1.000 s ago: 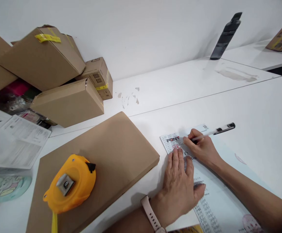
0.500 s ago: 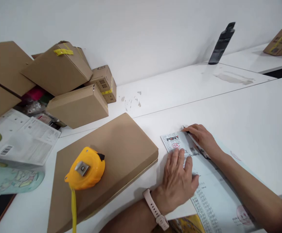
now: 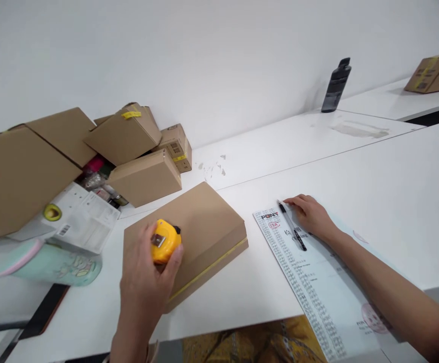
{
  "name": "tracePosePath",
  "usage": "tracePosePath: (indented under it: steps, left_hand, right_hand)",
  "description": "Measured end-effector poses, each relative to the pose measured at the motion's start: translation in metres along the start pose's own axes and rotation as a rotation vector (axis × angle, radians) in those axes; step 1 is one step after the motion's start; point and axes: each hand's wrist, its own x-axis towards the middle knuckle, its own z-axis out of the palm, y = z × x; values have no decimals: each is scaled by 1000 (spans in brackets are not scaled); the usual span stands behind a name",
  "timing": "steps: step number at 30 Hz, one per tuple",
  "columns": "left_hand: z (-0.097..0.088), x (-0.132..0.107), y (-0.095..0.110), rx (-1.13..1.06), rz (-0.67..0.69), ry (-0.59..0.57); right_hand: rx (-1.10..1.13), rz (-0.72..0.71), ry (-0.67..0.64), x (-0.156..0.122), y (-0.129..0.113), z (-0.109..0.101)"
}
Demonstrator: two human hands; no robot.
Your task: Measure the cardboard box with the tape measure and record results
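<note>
My left hand (image 3: 144, 275) curls round a yellow tape measure (image 3: 164, 241) that sits on a flat brown cardboard box (image 3: 204, 227). A strip of yellow tape runs along the box's front edge. My right hand (image 3: 310, 214) rests flat on a printed paper form (image 3: 310, 287) with its fingers stretched out. A black and clear pen (image 3: 291, 225) lies on the form just left of those fingers, touching or nearly touching them.
A heap of cardboard boxes (image 3: 128, 151) is piled at the back left against the wall. A white printed carton (image 3: 79, 217) and a mint green bottle (image 3: 53, 264) lie at the left. A dark bottle (image 3: 335, 85) stands far right, another box (image 3: 433, 70) behind it.
My left hand left the form and went left onto the tape measure. My right hand laid the pen down on the paper and flattened. The view pulled back.
</note>
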Motion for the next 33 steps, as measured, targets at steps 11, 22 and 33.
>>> tracePosePath:
  steps: [11,22,33]
  left_hand:
    - [-13,-43,36,-901,-196,-171]
    - [-26,-67,39,-1338,-195,-487]
    - [-72,-38,-57,-1152,-513,-20]
  right_hand:
    - [163,-26,384,-21,-112,-53]
    - [1023,126,-722,-43,-254,-76]
    - [1134,302,-484,67,-204,-39]
